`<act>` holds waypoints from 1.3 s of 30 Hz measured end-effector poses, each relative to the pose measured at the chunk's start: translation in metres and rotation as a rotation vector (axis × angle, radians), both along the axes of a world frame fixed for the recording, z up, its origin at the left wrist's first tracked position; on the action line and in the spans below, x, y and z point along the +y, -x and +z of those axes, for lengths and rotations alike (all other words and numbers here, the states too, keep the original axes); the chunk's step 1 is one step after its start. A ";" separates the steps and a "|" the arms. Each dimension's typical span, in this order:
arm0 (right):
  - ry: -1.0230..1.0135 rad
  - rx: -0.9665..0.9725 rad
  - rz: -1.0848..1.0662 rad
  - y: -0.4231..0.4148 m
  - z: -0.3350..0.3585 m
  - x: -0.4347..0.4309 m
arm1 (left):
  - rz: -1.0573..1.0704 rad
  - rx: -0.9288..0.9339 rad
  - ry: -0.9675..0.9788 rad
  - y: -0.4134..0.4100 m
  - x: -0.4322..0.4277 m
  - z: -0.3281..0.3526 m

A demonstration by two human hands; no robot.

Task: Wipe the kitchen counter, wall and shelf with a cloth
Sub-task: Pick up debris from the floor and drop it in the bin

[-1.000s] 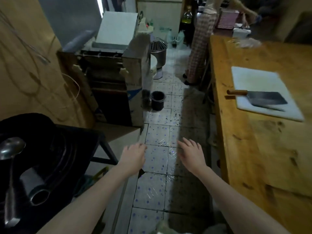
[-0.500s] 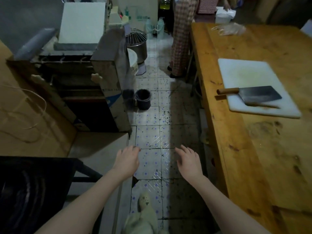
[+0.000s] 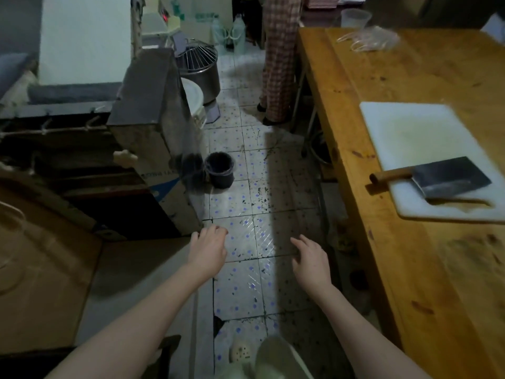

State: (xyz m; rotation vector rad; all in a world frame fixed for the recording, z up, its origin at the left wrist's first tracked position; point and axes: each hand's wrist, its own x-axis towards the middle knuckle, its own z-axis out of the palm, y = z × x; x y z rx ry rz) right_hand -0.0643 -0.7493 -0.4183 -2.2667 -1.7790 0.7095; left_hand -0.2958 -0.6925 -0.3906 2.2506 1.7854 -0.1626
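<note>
Most of the right side is taken by a long wooden table (image 3: 410, 283), its bare top stained and scuffed, its long left edge running beside the aisle. A tiled floor (image 3: 246, 203) with blue dots (dark specks are scattered over it) fills the aisle between that edge and a tall metal machine (image 3: 153, 119) on the left. At the far end of the aisle stands a person in checked trousers (image 3: 278, 64), close to the table's far left corner. A white cutting board (image 3: 415, 143) lies toward the right edge of the table. Behind the machine sits a steel mixer bowl (image 3: 200, 72) under a wire guard. A cleaver (image 3: 451, 179) rests on the near end of the board, its wooden handle reaching out toward the table's left edge. A small black bucket (image 3: 220, 173) stands on the floor just beside the machine. A crumpled clear plastic bag (image 3: 369, 39) lies near the table's far edge. Both forearms stretch forward over the floor: the left hand (image 3: 209, 251) has loosely curled fingers and the right hand (image 3: 310, 262) has relaxed, slightly parted fingers, palm down; neither holds anything, and both are apart from the table.
</note>
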 end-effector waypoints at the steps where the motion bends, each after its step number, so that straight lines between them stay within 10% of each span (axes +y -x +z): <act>1: -0.001 0.001 -0.006 0.000 0.000 0.010 | -0.004 0.010 0.007 0.000 0.009 0.000; 39: 0.173 -0.113 0.169 0.017 -0.056 0.450 | 0.069 -0.055 0.154 0.002 0.413 -0.086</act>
